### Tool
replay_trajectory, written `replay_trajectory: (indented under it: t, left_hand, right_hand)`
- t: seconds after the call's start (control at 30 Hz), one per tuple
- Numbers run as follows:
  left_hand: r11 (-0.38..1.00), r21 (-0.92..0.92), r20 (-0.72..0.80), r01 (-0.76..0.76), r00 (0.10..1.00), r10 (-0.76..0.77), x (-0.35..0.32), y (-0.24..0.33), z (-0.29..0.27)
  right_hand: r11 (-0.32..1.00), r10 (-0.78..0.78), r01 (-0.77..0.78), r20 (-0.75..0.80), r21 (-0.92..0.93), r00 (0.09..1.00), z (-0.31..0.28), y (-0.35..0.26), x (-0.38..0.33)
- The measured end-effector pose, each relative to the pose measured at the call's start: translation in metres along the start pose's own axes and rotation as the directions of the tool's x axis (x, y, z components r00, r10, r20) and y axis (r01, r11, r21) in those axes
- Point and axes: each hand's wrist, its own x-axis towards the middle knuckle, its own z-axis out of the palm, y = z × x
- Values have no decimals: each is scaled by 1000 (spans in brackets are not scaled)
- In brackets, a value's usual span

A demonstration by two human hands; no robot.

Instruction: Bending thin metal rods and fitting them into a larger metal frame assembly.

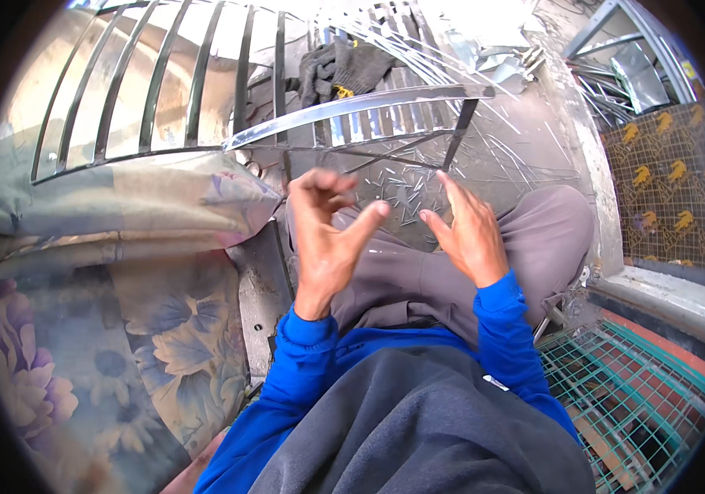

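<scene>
Cluttered metal-working spot, seen from above over grey trousers [418, 272] and blue sleeves [303, 362]. Flowered cushion [122, 329] at left, lying under a black barred metal frame [147, 90] whose bars fan away toward the top edge. Green wire mesh [641, 395] at lower right, over reddish flooring. Patterned wire screen with yellow figures [669, 189] at right edge.

Left hand [324, 239] raised over the lap, palm turned toward the face, fingers curled loosely, thumb stretched toward the right; empty, nothing clamped. Right hand [468, 230] raised beside it, fingers spread and extended, index pointing up toward the frame; also empty. Thumbs close together but apart, not touching.

Nearest thing: shiny curved metal strip [361, 111], just beyond the fingertips, long axis running from lower left to upper right, slightly bowed, right end pointing toward the upper right. Resting on the frame's bars. Small metal offcuts [389, 189] scattered on the grey surface between strip and hands, pointing every way. Dark work gloves [344, 70] bunched on the bars behind the strip. Thin bright rods [525, 140] strewn at upper right. No containers visible.
</scene>
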Motion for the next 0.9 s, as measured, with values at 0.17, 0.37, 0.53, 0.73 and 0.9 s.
replay_trajectory:
  t: [0.17,0.37,0.53,0.73,0.9]
  left_hand:
    - [960,75,-148,269,955,-256,15,-7,-35]
    - [948,267,155,171,964,-218,29,0,-31]
    - [952,307,307,7,946,-106,60,25,-11]
    - [867,430,504,-252,863,1,112,42,50]
    - [537,535,740,-652,668,74,139,29,124]
  right_hand:
    - [803,262,-334,212,493,942,-18,20,-13]
    - [801,170,-224,148,555,974,-52,31,-37]
    - [792,422,-228,-238,567,875,-74,45,5]
    - [870,218,32,-442,492,870,-142,96,52]
    - [742,448,-67,-418,667,790,-195,205,36]
